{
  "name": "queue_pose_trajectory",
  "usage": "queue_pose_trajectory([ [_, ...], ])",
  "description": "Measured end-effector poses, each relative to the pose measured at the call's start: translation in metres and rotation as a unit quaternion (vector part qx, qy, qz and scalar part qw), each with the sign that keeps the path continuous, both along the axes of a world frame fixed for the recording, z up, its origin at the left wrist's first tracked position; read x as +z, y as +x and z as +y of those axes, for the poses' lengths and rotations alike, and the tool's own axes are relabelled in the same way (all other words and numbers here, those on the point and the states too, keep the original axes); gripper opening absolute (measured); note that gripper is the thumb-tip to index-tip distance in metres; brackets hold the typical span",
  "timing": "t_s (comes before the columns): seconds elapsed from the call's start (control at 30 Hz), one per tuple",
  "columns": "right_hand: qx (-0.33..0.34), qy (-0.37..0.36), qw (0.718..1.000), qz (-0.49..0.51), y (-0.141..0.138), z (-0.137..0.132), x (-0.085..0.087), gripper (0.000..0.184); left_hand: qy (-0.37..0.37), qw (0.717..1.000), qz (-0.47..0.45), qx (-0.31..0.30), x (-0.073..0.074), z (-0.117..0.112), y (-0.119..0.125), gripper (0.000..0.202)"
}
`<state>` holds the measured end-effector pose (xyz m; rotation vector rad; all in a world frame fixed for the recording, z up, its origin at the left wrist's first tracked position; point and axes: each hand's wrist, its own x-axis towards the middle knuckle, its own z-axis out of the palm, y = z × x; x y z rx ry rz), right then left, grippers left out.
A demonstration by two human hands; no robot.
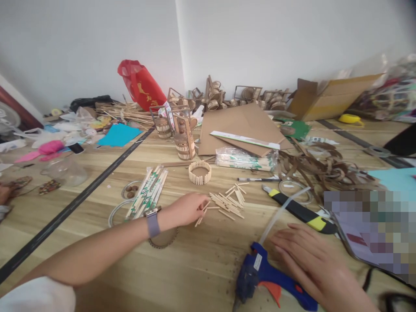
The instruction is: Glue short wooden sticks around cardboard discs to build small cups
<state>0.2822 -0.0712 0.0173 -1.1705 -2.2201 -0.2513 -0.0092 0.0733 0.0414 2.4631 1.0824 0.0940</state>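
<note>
My left hand (186,209), with a watch (152,212) on the wrist, is at the left edge of a loose pile of short wooden sticks (227,203). Its fingertips are pinched on short sticks, partly hidden by the fingers. Lying flat with fingers outstretched, my right hand (308,255) rests beside the handle of a blue glue gun (269,268). A clear glue stick (282,212) juts from the gun's back. Beyond the pile stands a ring of upright short sticks (199,172). A round piece with a dark beaded rim (164,238) lies partly under my left wrist.
A yellow-black utility knife (299,210) and a phone (360,238) lie at right. Wrapped stick packs (147,190) are left of the ring; cardboard (240,125) and small wooden bucket models (184,141) stand behind. Another person's hand (4,193) shows at far left.
</note>
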Motion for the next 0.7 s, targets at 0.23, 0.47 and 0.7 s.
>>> queue_pose_trajectory([
  [0.23,-0.016,-0.217,0.976,-0.009,-0.004,-0.008,0.019,0.028,0.094,0.992,-0.067,0.056,0.023,-0.02,-0.038,0.03],
  [0.47,-0.069,-0.423,0.901,-0.065,-0.008,-0.016,0.024,0.017,0.122,0.968,0.131,0.178,0.005,-0.071,-0.094,0.07],
  [0.7,-0.057,-0.381,0.921,-0.055,-0.008,-0.018,0.013,0.011,0.124,0.985,0.02,0.118,-0.003,-0.084,-0.083,0.068],
])
